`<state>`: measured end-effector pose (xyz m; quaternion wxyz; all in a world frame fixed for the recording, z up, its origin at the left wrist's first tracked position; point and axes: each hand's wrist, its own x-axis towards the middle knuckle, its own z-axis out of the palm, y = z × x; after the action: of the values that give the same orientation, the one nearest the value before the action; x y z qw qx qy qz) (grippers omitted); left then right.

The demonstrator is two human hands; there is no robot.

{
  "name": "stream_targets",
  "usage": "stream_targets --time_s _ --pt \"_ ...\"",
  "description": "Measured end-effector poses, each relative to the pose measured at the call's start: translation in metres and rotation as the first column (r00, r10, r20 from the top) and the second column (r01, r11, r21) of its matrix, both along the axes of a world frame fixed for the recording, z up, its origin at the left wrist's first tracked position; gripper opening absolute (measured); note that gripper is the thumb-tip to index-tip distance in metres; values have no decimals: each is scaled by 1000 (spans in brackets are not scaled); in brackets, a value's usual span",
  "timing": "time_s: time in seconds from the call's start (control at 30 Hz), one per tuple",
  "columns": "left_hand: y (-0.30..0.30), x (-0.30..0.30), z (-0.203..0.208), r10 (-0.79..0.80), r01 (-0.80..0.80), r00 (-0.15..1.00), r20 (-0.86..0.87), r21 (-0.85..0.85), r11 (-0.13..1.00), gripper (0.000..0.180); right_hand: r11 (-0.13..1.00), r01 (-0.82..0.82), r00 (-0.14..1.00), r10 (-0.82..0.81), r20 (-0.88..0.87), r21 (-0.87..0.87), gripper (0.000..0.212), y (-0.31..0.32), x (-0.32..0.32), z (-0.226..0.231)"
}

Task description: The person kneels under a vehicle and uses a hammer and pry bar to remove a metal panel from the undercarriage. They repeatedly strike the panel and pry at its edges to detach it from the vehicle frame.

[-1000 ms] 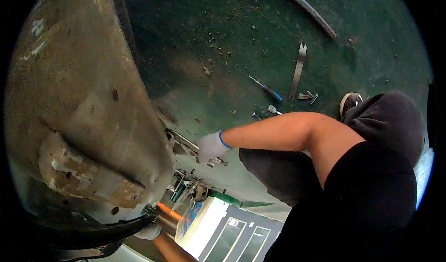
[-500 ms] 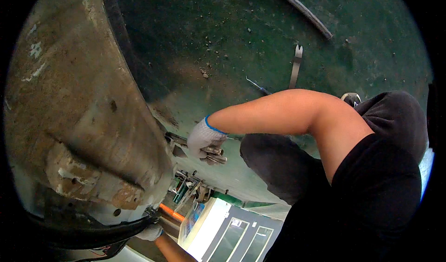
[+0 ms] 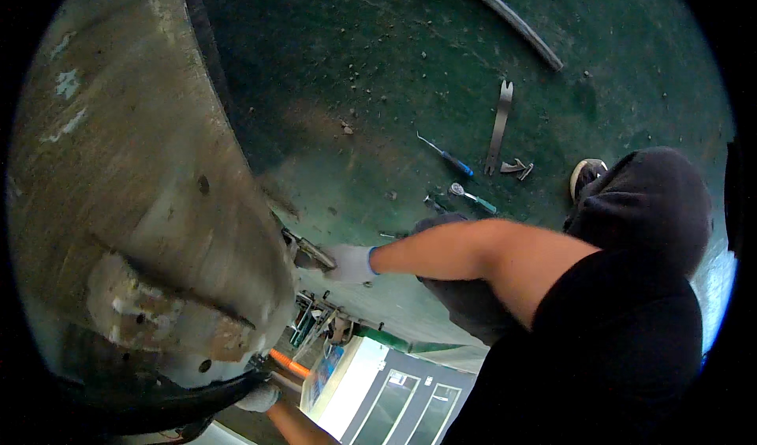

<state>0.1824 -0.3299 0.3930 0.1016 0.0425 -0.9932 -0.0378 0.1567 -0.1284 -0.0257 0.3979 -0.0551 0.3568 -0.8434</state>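
A large dirty, brownish car body panel (image 3: 158, 177) with chipped patches and holes fills the left side. My right hand (image 3: 352, 264), in a pale knitted glove with a blue cuff, is closed around a silver metal tool (image 3: 315, 252) whose exact kind is unclear. The tool's end meets a bracket at the panel's edge. Lower down, my left hand (image 3: 260, 398), gloved too, is at the black trim (image 3: 197, 395) along the panel's lower rim. Its fingers are hidden there.
On the green floor lie a forked pry bar (image 3: 498, 125), a blue-handled hook pick (image 3: 445, 155), a ratchet (image 3: 473, 199), a small metal piece (image 3: 516, 167) and a long grey hose (image 3: 512, 19). Past the panel are an orange hose (image 3: 289, 362), stored tools (image 3: 314, 323) and a grey door (image 3: 410, 398).
My right hand has moved from beside the bracket to bring the tool against it. My right arm has lowered in the picture, uncovering the ratchet and small metal piece. My left hand stays.
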Motion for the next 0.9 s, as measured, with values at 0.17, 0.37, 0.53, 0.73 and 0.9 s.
stream_targets --time_s 0.17,0.37,0.53,0.73,0.9 --pt "11 -2 -1 -30 34 998 61 -68 997 53 995 -99 995 99 -20 10 41 -10 -11 3" --pt "75 -35 -33 -361 329 927 102 -683 652 49 806 -591 615 425 -664 -32 33 79 -93 -31" --pt "16 8 0 148 -150 987 -63 -26 988 47 500 -772 576 811 -100 -393 23 135 -135 -1" --pt "46 -12 -14 -288 286 952 99 -618 733 51 452 -729 518 855 16 -514 15 122 -134 -9" --pt "8 8 5 -34 12 996 -81 -255 967 53 292 -728 461 878 -127 -620 23 113 -143 -19"
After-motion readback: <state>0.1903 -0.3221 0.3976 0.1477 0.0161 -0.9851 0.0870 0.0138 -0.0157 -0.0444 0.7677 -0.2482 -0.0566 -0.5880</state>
